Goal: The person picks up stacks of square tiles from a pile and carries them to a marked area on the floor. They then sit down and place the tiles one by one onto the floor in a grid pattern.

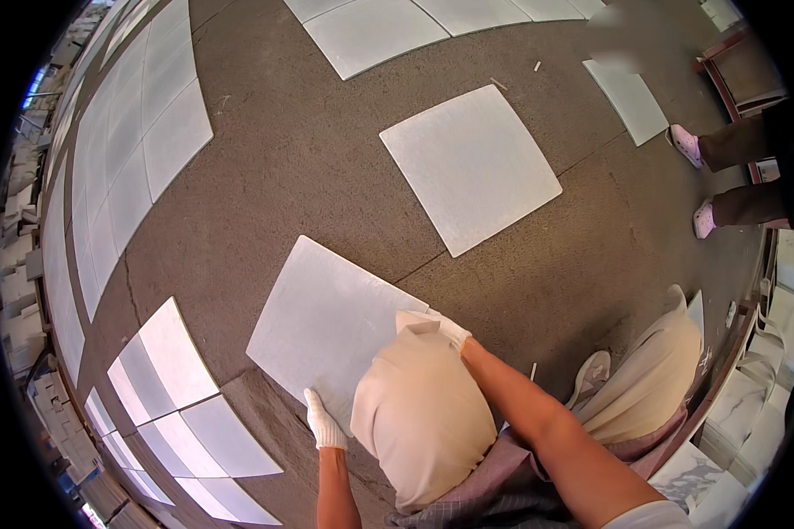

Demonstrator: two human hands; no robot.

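Observation:
A square, light grey-white stone slab [326, 309] lies in front of me at a slant, its near corner hidden behind my raised knee. My left hand [325, 423], in a white knit glove, grips its near left edge. Beyond the knee, my gloved right hand [445, 328] grips the slab's right edge, with its fingers partly hidden by the trouser leg. Farther off, a second square pale slab [472, 167] lies flat on the brown floor [282, 159], apart from the one I hold.
Laid-out pale slabs [128, 159] cover the left side, with more slabs [370, 35] at the top. Striped slabs [190, 432] lie at lower left. A co-worker's pink shoes [686, 145] stand at right near a narrow slab [628, 99]. Marbled slabs [723, 406] line the right edge.

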